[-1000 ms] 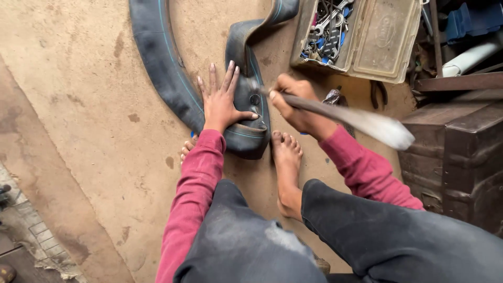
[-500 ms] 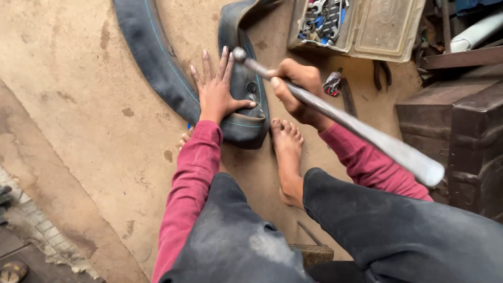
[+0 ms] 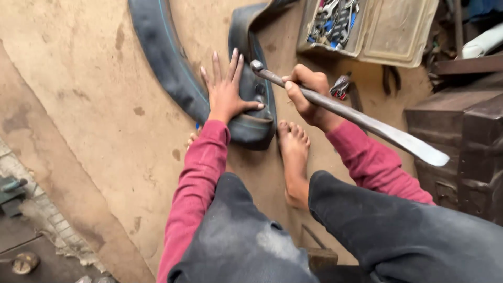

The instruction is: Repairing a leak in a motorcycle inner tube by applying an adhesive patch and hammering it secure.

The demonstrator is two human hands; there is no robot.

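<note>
- The black rubber tube (image 3: 178, 68) lies folded on the dusty floor (image 3: 94, 105), by your bare foot (image 3: 295, 157).
- Your left hand (image 3: 226, 89) presses flat, fingers spread, on the fold.
- Your right hand (image 3: 309, 94) is wrapped tight around a long metal bar (image 3: 361, 120).
- A tool box (image 3: 377, 29) sits behind.

Lit evenly by soft, diffuse daylight; no single source visible. Only faint, short shadows beneath the left hand (image 3: 226, 93) and the folded inner tube (image 3: 251, 105) on the floor (image 3: 105, 105). Mild sheen along the metal bar (image 3: 356, 119), without harsh glare. Acceptably sharp at centre; slightly soft towards the dim right edge and lower corners.
</note>
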